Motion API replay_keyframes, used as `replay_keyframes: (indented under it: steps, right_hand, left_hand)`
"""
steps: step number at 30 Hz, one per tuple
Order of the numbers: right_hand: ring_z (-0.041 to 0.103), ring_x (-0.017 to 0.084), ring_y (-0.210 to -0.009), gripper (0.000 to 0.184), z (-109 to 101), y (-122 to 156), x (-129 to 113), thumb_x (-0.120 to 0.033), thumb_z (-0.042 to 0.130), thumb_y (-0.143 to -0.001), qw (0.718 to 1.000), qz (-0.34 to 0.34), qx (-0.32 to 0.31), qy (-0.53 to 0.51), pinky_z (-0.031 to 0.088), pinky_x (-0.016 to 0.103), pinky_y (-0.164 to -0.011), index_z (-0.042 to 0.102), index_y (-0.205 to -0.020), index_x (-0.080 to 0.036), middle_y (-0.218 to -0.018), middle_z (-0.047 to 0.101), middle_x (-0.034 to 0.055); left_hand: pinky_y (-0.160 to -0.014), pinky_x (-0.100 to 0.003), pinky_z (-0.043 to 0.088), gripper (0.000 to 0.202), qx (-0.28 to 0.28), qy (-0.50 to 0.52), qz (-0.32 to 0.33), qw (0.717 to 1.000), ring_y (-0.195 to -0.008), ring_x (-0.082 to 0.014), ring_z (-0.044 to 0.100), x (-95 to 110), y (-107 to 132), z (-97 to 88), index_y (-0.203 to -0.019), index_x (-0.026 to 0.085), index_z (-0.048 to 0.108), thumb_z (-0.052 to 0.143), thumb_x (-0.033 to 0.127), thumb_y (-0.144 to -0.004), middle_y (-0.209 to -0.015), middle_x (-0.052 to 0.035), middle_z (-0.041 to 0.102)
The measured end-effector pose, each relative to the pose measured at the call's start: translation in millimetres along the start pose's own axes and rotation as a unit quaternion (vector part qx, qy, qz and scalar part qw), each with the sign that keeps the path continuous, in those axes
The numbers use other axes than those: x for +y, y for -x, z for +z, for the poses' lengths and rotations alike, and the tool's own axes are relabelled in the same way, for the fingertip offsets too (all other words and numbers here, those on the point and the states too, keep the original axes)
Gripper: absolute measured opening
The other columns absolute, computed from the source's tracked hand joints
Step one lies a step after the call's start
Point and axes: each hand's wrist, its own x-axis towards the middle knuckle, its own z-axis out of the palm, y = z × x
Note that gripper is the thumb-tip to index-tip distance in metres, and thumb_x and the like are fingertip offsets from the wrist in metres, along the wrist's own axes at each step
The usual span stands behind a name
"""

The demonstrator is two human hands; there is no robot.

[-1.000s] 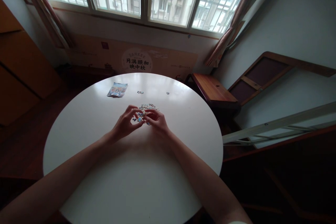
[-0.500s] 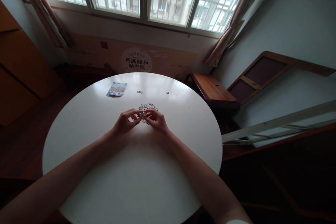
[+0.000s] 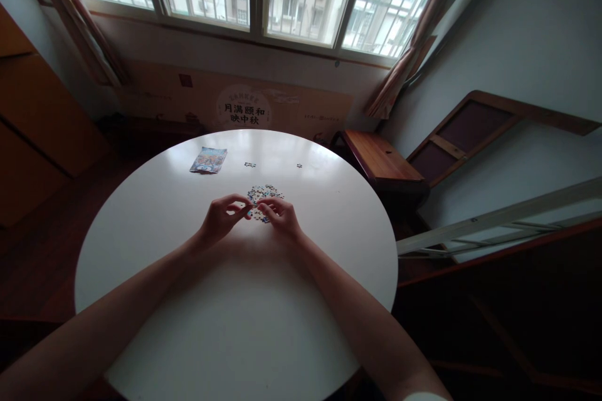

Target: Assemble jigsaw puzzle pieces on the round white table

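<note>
Over the white round table (image 3: 226, 313), my left hand (image 3: 222, 215) and my right hand (image 3: 281, 215) meet fingertip to fingertip. Each hand is closed in a pinch, and between them is a tiny jigsaw puzzle piece, mostly hidden by the fingers. A loose heap of small puzzle pieces (image 3: 268, 193) lies just behind and beneath the fingers. Farther back sit a few joined pieces (image 3: 249, 165) and, to their right, another small piece or cluster (image 3: 299, 166). A colourful printed sheet or packet (image 3: 209, 160) rests at the back left of the table.
A wooden bench or chair seat (image 3: 380, 156) stands behind the table's right edge. Against the wall under the barred window (image 3: 301, 0) leans a printed board (image 3: 301, 100). A pale metal rail (image 3: 498, 216) runs along the right side.
My left fingers have drawn closer into a pinch, and the fingertips have shifted slightly. The heap, the sheet and the small clusters stay where they were.
</note>
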Motion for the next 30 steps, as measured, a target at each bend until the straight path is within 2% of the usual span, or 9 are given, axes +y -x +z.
replay_keyframes:
  steps: [4, 10, 24, 30]
  right_hand:
    - [0.062, 0.015, -0.069, 0.029, 0.6, 0.3, -0.3, -0.048, 0.062, -0.078, 1.000, -0.003, 0.003, -0.008, 0.049, 0.026, -0.059, 0.068, -0.080, -0.020, -0.078, 0.067, 0.0045]
    - [0.060, 0.013, -0.065, 0.029, 0.5, 0.5, -0.4, -0.048, 0.063, -0.077, 1.000, -0.001, 0.009, 0.004, 0.047, 0.026, -0.057, 0.067, -0.079, -0.019, -0.078, 0.066, 0.0039]
    - [0.058, 0.012, -0.062, 0.029, 0.3, 0.5, 3.3, -0.045, 0.064, -0.077, 0.999, -0.021, 0.022, 0.009, 0.045, 0.024, -0.055, 0.067, -0.078, -0.017, -0.076, 0.066, 0.0040]
    - [0.058, 0.012, -0.062, 0.025, -1.1, -0.3, 2.3, -0.041, 0.062, -0.080, 0.997, -0.028, 0.062, 0.032, 0.047, 0.025, -0.058, 0.068, -0.080, -0.017, -0.080, 0.067, 0.0048]
  left_hand:
    - [-0.058, -0.029, 0.057, 0.029, 0.020, 0.010, -0.005, 1.000, -0.061, -0.0185, 0.069, 0.1, -0.6, -1.1, -0.085, 0.015, 0.067, 0.069, 0.042, -0.076, -0.086, -0.0070, 0.070]
    - [-0.059, -0.032, 0.058, 0.033, 0.005, 0.010, 0.004, 1.000, -0.062, -0.0193, 0.069, -0.5, -0.6, -0.6, -0.085, 0.016, 0.067, 0.067, 0.047, -0.076, -0.086, -0.0074, 0.070]
    - [-0.053, -0.026, 0.054, 0.031, -0.013, 0.004, -0.014, 1.000, -0.059, -0.0174, 0.068, -2.1, -0.9, 0.7, -0.087, 0.015, 0.066, 0.067, 0.043, -0.076, -0.085, -0.0069, 0.069]
    - [-0.049, -0.022, 0.050, 0.028, 0.026, -0.005, -0.031, 0.999, -0.054, -0.0136, 0.064, -4.2, -1.8, 0.2, -0.083, 0.015, 0.065, 0.069, 0.041, -0.075, -0.078, -0.0039, 0.067]
